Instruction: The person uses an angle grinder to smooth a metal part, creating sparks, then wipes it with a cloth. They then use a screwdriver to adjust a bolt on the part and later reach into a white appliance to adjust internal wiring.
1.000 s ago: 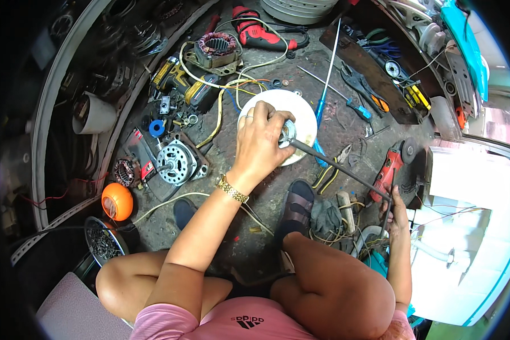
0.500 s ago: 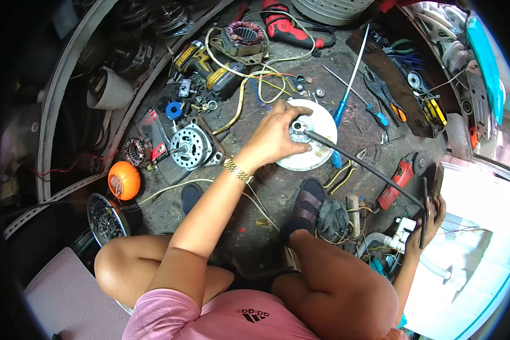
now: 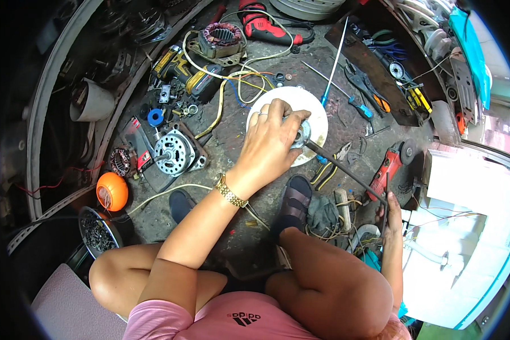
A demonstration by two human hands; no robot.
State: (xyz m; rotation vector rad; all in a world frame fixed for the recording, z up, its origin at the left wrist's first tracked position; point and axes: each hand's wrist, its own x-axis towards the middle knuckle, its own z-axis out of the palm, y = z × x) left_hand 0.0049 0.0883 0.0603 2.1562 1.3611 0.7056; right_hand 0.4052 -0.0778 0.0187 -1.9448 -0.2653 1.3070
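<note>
A white round disc [image 3: 318, 116] stands in front of me with a metal hub [image 3: 304, 135] at its middle. My left hand [image 3: 268, 146] is closed over this hub, thumb on the near side and fingers across the top. From the hub a long dark metal bar [image 3: 347, 168] slants down to the right. Its far end carries a crosswise piece, and there my right hand [image 3: 392, 218] is closed round it. Where the bar meets the hub is partly covered by my left fingers.
A motor part with a shaft [image 3: 174, 154] lies left, beside an orange ball-shaped container [image 3: 112, 191] and a bowl of screws [image 3: 98, 232]. Screwdrivers [image 3: 360, 107], pliers [image 3: 365, 85] and a red angle grinder [image 3: 386, 173] lie right. A yellow cordless drill [image 3: 178, 65] is farther back.
My left hand has shifted its fingers over the top of the hub, covering the nut seen before. My right hand has moved left and inward with the bar's end. The view has shifted slightly.
</note>
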